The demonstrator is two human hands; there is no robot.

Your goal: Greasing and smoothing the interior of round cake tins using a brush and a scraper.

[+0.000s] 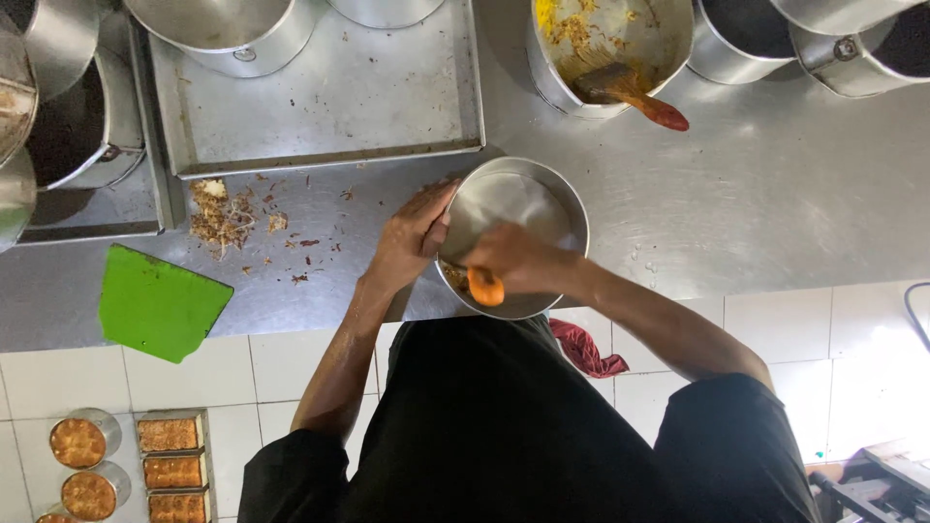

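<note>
Round steel bowl (523, 208) sits at the near edge of the steel counter (775, 194). Right hand (518, 260) is clenched around an orange-handled tool (484, 288) inside it; left hand (412, 237) grips its rim. Beyond stands a large pot with a wooden spoon (635, 94).

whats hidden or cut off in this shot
Head view only:
- Contents of the round steel bowl: mostly covered by the right hand.
- Orange tool: its upper part hidden in that hand.
- Left hand fingers: tips behind the bowl's rim.
- Steel pots: cut off by the top edge.
</note>
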